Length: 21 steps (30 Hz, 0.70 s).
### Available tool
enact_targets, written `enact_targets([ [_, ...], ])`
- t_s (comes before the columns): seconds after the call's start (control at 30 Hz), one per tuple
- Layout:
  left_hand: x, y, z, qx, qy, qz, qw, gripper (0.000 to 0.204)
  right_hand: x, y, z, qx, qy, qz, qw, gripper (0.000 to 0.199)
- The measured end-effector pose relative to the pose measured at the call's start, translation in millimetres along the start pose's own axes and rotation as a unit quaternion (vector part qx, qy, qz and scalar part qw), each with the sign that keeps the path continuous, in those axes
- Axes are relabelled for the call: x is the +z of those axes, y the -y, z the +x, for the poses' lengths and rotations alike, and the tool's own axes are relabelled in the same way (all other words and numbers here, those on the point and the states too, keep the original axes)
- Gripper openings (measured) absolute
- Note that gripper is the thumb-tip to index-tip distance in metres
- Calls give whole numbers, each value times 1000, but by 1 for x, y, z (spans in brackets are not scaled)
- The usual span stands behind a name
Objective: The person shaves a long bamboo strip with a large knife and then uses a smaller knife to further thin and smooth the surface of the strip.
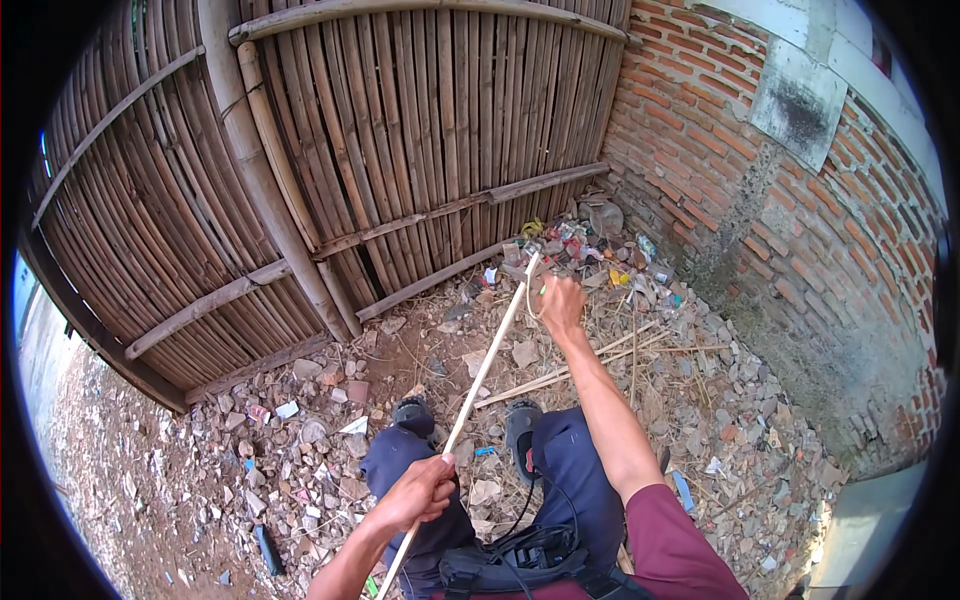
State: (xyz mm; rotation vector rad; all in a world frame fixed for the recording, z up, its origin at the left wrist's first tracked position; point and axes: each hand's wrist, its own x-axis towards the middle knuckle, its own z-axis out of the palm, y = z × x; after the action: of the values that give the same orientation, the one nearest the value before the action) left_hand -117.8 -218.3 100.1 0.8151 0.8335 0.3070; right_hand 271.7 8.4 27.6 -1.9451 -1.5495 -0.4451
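Note:
A long, pale bamboo strip (487,365) runs slantwise from the lower edge, between my knees, up towards the rubbish pile. My left hand (420,492) is closed round its lower part, above my left thigh. Close by the strip's far end, my right hand (560,303) is closed in a fist. A thin, pale curl (530,300) shows at that hand, beside the strip. What the right fingers grip is too small and hidden to name.
A bamboo fence (420,120) stands ahead and to the left, meeting a brick wall (700,130) on the right. Mixed litter (590,250) lies in their corner. More thin sticks (560,375) rest on the stony ground. A black pouch with cables (530,552) sits at my waist.

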Motion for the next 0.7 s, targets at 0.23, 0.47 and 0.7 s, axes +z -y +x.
enact_targets([
  [0.23, -38, 42, -80, 1, -98, -40, 994, 39, 17, -160, -31, 203, 35, -79, 975, 24],
  [0.47, -69, 1, -49, 104, -172, 192, 961, 43, 23, -152, -33, 301, 245, 311, 868, 25],
  [0.7, -84, -77, 45, 235, -286, 503, 781, 43, -105, -6, 21, 111, 47, 365, 923, 26],
])
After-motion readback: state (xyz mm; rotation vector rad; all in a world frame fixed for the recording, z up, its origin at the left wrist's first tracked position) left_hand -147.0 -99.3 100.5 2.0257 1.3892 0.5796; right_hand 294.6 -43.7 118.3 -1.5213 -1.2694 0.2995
